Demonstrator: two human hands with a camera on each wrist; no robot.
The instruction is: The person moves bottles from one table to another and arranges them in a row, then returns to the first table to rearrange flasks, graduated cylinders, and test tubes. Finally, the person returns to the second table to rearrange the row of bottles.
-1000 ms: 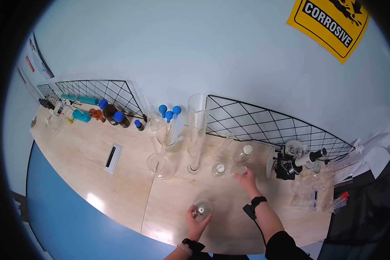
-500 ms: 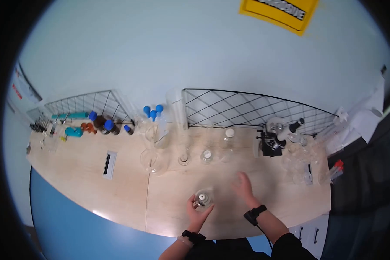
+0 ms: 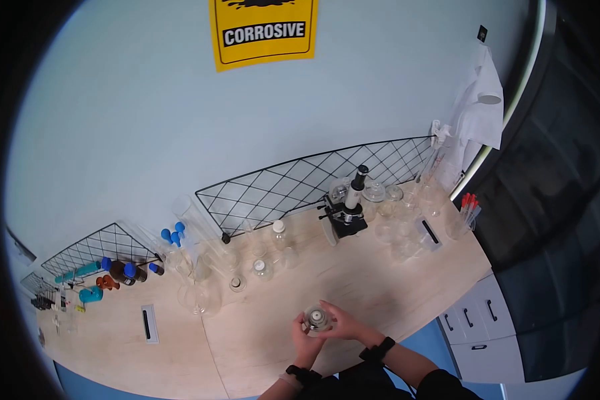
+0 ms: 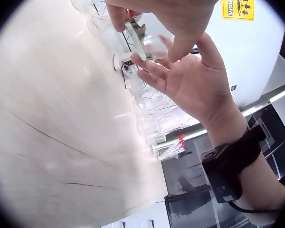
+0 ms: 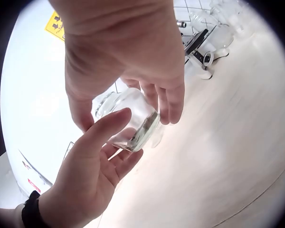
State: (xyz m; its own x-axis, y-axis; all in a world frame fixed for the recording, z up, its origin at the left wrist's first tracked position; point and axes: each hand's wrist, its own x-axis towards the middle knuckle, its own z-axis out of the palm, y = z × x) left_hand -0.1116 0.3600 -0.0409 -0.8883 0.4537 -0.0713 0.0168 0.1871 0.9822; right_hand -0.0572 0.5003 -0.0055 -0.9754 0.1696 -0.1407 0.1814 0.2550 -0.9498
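Note:
A clear glass alcohol lamp (image 3: 318, 317) with a white wick holder on top is held between both hands above the front of the table. The left hand (image 3: 306, 343) grips it from the left, its thumb lying across the glass (image 5: 133, 102) in the right wrist view. From the right, the right hand (image 3: 343, 325) has its thumb and fingers round the lamp. A dark wick shows low inside the tilted glass in the right wrist view. On the table farther back, a small clear glass cap (image 3: 288, 258) stands near a white-capped bottle (image 3: 279, 233).
A microscope (image 3: 346, 212) stands behind, right of the bottles. Glass cylinders and flasks (image 3: 197, 299) crowd the left middle; brown bottles (image 3: 120, 272) stand farther left. Clear glassware and red-topped droppers (image 3: 470, 202) occupy the right end. A black wire grid (image 3: 300, 180) runs along the wall.
The right hand has left the glass cap by the bottles and come back to the lamp, joining the left hand, which kept its hold. The head view has turned right.

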